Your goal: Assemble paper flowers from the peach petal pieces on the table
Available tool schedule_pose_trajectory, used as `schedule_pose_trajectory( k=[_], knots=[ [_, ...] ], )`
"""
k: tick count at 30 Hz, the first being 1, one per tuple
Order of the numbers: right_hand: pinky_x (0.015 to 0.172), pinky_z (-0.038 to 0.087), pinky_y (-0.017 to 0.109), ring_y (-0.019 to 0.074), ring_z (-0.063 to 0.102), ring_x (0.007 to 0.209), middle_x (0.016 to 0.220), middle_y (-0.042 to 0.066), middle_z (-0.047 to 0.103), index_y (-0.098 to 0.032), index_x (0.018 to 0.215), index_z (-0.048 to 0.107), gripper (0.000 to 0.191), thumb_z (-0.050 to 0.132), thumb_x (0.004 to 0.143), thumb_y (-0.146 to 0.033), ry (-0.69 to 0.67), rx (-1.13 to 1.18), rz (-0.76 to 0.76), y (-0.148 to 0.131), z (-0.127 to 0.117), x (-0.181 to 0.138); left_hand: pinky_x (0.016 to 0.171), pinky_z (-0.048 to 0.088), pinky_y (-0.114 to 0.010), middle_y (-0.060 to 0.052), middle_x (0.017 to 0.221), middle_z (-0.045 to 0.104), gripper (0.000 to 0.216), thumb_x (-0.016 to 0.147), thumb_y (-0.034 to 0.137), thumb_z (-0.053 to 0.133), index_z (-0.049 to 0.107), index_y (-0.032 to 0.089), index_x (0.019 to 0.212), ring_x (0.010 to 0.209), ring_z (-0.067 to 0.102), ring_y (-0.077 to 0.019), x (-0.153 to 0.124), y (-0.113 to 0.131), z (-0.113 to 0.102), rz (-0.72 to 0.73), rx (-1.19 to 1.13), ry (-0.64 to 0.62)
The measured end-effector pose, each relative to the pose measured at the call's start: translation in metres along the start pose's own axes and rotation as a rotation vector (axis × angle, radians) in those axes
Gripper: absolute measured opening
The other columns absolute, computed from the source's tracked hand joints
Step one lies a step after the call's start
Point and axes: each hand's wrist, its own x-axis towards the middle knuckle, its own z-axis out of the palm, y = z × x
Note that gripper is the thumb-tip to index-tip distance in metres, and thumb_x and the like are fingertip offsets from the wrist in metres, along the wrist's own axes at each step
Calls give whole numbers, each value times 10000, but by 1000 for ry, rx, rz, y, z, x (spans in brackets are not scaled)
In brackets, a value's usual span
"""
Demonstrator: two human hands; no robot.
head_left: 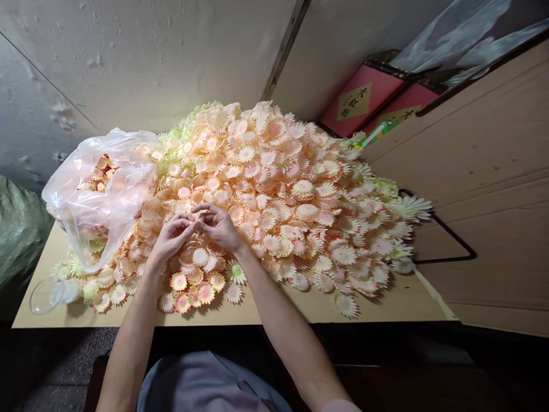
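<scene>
A wide heap of artificial flower heads (274, 171), pale pink and cream with fringed petals, spreads over the table. Just above the near left part of the heap, my left hand (174, 232) and my right hand (217, 226) meet, fingertips almost touching. Both are closed in a pinch. Whatever sits between the fingers is too small and too covered to name. Below the hands, several flower heads with redder petal tips (193, 292) lie near the table's front edge. Left of my hands, a clear plastic bag (107, 189) holds more small reddish flower pieces.
A clear round plastic container (43, 297) lies at the left front of the table (300, 312). Behind the heap on the right stand red boxes (351, 106). A cardboard sheet (484, 229) and a black wire frame (454, 232) border the right side. A wall (150, 57) rises behind.
</scene>
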Motion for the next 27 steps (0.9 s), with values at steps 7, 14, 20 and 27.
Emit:
schedule_pose_trajectory(
  k=[7, 14, 20, 27],
  knots=[
    [611, 494, 217, 89, 560, 619, 671, -55, 600, -212, 1001, 629, 487, 848, 648, -467, -35, -33, -33, 6, -4, 1, 770, 484, -271, -91, 983, 574, 330, 769, 493, 736, 701, 166, 759, 932, 564, -201, 0, 3, -1, -45, -40, -34],
    [693, 528, 243, 108, 604, 698, 751, -25, 655, -222, 999, 634, 339, 758, 773, -442, -61, -33, -45, -2, -1, -3, 778, 452, -275, -69, 919, 603, 319, 825, 466, 689, 696, 165, 720, 868, 569, -176, 0, -4, -2, -31, 50, 72],
    [732, 567, 255, 120, 634, 762, 817, -14, 684, -231, 1050, 640, 319, 740, 794, -394, -86, -29, -24, 0, -2, -3, 751, 445, -268, -48, 840, 596, 302, 833, 461, 684, 675, 172, 745, 805, 553, -165, 1, -3, -4, 0, 82, 42],
    [658, 599, 244, 109, 630, 695, 764, -29, 663, -221, 1019, 627, 353, 779, 751, -393, -50, -7, -10, 5, -4, -1, 727, 430, -253, -30, 823, 569, 301, 880, 469, 622, 646, 181, 795, 770, 515, -152, 0, -4, -5, -34, 82, -42]
  ],
)
